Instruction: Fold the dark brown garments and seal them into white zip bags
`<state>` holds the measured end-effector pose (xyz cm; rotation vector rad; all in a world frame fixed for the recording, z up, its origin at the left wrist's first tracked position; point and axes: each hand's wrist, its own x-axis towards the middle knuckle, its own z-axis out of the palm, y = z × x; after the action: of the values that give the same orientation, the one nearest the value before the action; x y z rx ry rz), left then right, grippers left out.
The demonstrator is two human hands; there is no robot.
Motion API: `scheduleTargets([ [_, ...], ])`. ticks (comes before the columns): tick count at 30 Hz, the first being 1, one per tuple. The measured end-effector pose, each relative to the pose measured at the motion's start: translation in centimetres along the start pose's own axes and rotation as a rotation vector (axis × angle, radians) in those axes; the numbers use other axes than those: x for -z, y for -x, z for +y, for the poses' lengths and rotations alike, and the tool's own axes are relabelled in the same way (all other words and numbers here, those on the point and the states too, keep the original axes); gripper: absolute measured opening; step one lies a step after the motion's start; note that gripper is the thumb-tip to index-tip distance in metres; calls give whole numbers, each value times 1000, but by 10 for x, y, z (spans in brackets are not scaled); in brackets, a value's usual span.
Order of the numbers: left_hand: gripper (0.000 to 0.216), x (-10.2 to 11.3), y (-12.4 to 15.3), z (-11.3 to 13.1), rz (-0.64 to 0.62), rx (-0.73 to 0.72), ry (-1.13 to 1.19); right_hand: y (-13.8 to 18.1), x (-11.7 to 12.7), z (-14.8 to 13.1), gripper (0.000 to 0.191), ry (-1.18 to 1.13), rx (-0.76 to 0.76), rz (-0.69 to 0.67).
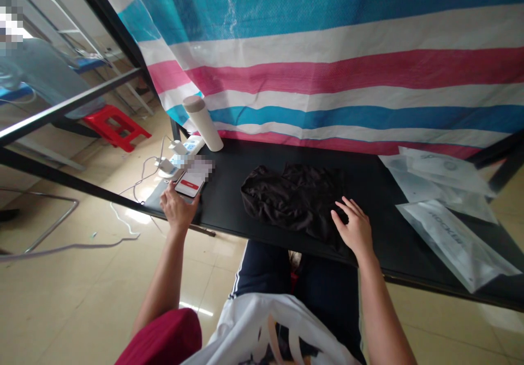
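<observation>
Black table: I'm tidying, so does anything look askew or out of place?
The dark garment lies crumpled, its edge under the right hand; the clear bags lie skewed at mixed angles. Nothing looks spilled or damaged.

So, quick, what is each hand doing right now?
Left hand: closed on the white smartphone with a red on-screen button.
Right hand: open, fingers spread on the crumpled dark brown cloth.
</observation>
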<state>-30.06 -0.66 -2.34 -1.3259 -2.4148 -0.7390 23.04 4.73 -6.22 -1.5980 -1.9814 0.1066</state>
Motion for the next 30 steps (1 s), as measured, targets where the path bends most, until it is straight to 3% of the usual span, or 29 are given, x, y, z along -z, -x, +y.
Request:
scheduleTargets([
  [30,87,5,1,7,-17,-5,-22,-1,2,-2,39,-22,-7,2],
])
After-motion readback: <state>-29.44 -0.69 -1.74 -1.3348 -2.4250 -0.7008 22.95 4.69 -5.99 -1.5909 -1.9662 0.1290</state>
